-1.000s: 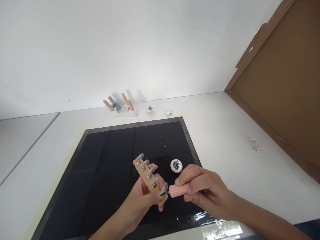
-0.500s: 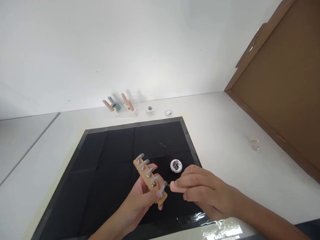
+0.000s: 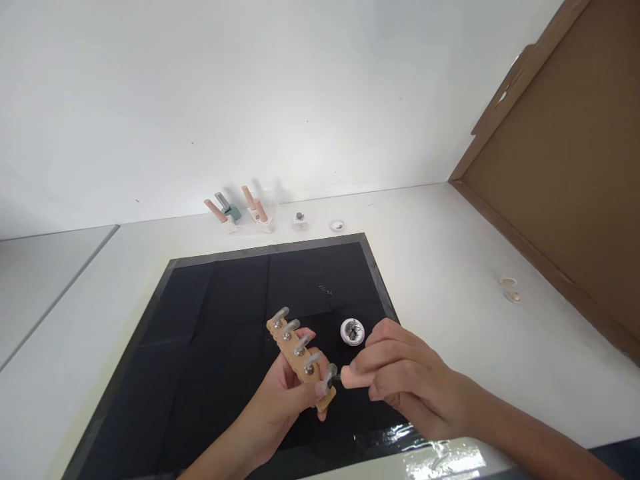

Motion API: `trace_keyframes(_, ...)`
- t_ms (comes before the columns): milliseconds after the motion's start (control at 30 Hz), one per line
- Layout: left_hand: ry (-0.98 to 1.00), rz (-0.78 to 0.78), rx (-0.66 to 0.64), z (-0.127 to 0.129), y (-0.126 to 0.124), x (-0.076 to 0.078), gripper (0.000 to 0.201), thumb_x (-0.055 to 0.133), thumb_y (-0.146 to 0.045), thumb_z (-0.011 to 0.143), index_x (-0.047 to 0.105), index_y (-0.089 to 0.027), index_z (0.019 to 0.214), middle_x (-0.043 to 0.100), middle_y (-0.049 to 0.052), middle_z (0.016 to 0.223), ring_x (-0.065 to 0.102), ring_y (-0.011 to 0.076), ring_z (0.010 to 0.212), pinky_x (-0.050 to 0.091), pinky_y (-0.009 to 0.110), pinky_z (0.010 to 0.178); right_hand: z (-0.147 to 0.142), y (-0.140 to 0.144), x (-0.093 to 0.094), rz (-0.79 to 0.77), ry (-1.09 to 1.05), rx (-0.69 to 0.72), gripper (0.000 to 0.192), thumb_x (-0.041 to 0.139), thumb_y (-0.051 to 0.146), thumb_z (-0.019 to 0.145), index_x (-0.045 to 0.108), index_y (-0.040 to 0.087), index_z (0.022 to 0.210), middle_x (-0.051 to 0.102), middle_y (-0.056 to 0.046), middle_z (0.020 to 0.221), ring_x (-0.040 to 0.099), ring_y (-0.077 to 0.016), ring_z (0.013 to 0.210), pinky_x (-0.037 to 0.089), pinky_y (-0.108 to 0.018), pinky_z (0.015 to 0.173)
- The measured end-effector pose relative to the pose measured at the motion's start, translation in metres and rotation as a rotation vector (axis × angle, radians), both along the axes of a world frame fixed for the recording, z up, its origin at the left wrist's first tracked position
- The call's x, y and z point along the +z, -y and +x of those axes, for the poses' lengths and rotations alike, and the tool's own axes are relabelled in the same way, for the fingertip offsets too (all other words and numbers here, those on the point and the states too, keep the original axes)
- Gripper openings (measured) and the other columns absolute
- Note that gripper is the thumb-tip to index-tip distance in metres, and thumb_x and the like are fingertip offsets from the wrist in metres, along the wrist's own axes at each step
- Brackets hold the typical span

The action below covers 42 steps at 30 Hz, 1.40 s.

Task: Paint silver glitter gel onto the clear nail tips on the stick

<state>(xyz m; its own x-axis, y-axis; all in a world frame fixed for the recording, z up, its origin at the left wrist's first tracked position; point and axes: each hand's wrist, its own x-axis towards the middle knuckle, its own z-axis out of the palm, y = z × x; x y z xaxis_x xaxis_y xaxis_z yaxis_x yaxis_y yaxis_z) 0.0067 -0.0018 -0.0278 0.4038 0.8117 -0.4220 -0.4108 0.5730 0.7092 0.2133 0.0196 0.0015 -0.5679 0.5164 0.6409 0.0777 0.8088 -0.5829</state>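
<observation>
My left hand (image 3: 280, 400) is closed around a tan bar-shaped nail stand (image 3: 295, 358), held tilted above the black mat. Several clear false nails (image 3: 301, 344) stick up from it on round silvery bases. My left thumb presses by the false nail at the near end (image 3: 329, 377). Between the fingers of my right hand (image 3: 405, 373) is a nail polish brush with a pink handle (image 3: 356, 377). Its dark tip meets that nearest nail, as far as I can see. Just beyond my right hand sits a small round pot (image 3: 353, 332) with dark, shiny contents.
A black mat (image 3: 225, 347) is taped to the white table. Along the back stand nail polish bottles (image 3: 261, 217), a small clear jar (image 3: 300, 221) and a round lid (image 3: 337, 225). Two small round pieces (image 3: 510, 289) lie on the right, near a cardboard panel (image 3: 560, 200).
The brush tip has moved slightly left, from beside the nearest false nail onto it. My left hand and the stand have barely shifted.
</observation>
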Motion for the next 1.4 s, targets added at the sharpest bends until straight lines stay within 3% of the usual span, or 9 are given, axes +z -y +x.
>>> trace_keyframes(167,-0.025,-0.001,-0.001,0.0010,-0.0002,0.0010,0.060,0.081,-0.022,0.063,0.040,-0.024,0.108,0.058,-0.006,0.070,0.051,0.0088,0.054,0.042,0.023,0.048,-0.0020,0.0013,0.0000,-0.071,-0.015,0.034,0.012,0.039,0.015,0.097,0.050,0.019,0.094,0.066,-0.004,0.091,0.059,-0.0130,0.082,0.045,-0.030,0.076)
trace_keyframes(333,-0.053,0.012,-0.004,-0.0003,0.0018,-0.0003,0.061,0.079,-0.020,0.066,0.038,-0.024,0.110,0.058,-0.006,0.072,0.052,0.0083,0.052,0.043,0.024,0.049,-0.0009,0.0014,0.0002,-0.056,0.001,-0.047,0.014,0.038,0.012,0.096,0.051,0.018,0.095,0.064,-0.005,0.089,0.057,-0.0147,0.081,0.044,-0.031,0.072)
trace_keyframes(500,-0.040,0.046,-0.017,0.0009,0.0029,-0.0026,0.059,0.080,-0.024,0.066,0.038,-0.024,0.108,0.058,-0.007,0.070,0.052,0.0079,0.050,0.042,0.023,0.048,-0.0024,0.0015,0.0017,-0.130,-0.053,0.028,0.014,0.037,0.016,0.098,0.050,0.021,0.095,0.065,-0.004,0.091,0.059,-0.0130,0.081,0.046,-0.029,0.074)
trace_keyframes(700,-0.075,0.051,-0.023,0.0013,0.0035,-0.0019,0.058,0.079,-0.023,0.067,0.038,-0.024,0.109,0.057,-0.006,0.072,0.053,0.0090,0.053,0.044,0.024,0.049,-0.0012,0.0024,0.0015,-0.145,-0.013,-0.045,0.015,0.037,0.017,0.098,0.051,0.020,0.092,0.064,-0.004,0.087,0.056,-0.0147,0.078,0.045,-0.031,0.071)
trace_keyframes(867,-0.064,0.051,-0.018,-0.0010,0.0034,-0.0030,0.057,0.079,-0.025,0.067,0.041,-0.025,0.109,0.057,-0.006,0.073,0.053,0.0091,0.055,0.043,0.023,0.049,-0.0026,0.0023,0.0011,-0.171,-0.041,0.036,0.016,0.035,0.019,0.099,0.049,0.020,0.091,0.065,-0.003,0.090,0.059,-0.0123,0.081,0.046,-0.029,0.075)
trace_keyframes(1033,-0.051,0.040,-0.018,-0.0026,0.0039,-0.0046,0.058,0.078,-0.021,0.068,0.040,-0.025,0.110,0.057,-0.006,0.072,0.053,0.0088,0.052,0.043,0.024,0.049,-0.0018,0.0026,-0.0022,-0.141,-0.007,-0.052,0.015,0.038,0.015,0.097,0.051,0.020,0.093,0.064,-0.004,0.090,0.057,-0.0149,0.081,0.046,-0.031,0.072)
trace_keyframes(1200,-0.039,0.005,-0.031,-0.0028,0.0034,-0.0048,0.060,0.080,-0.023,0.066,0.040,-0.024,0.111,0.057,-0.006,0.072,0.052,0.0087,0.053,0.043,0.023,0.049,-0.0039,0.0030,-0.0026,-0.222,-0.126,0.030,0.012,0.041,0.019,0.097,0.051,0.020,0.090,0.065,-0.004,0.090,0.059,-0.0127,0.080,0.047,-0.029,0.074)
trace_keyframes(1400,-0.014,0.021,-0.042,-0.0025,0.0047,-0.0077,0.059,0.080,-0.023,0.066,0.042,-0.025,0.111,0.055,-0.005,0.073,0.052,0.0087,0.053,0.043,0.023,0.048,-0.0038,0.0023,-0.0030,-0.177,-0.003,-0.022,0.014,0.038,0.017,0.097,0.051,0.020,0.093,0.065,-0.005,0.089,0.057,-0.0149,0.079,0.045,-0.031,0.072)
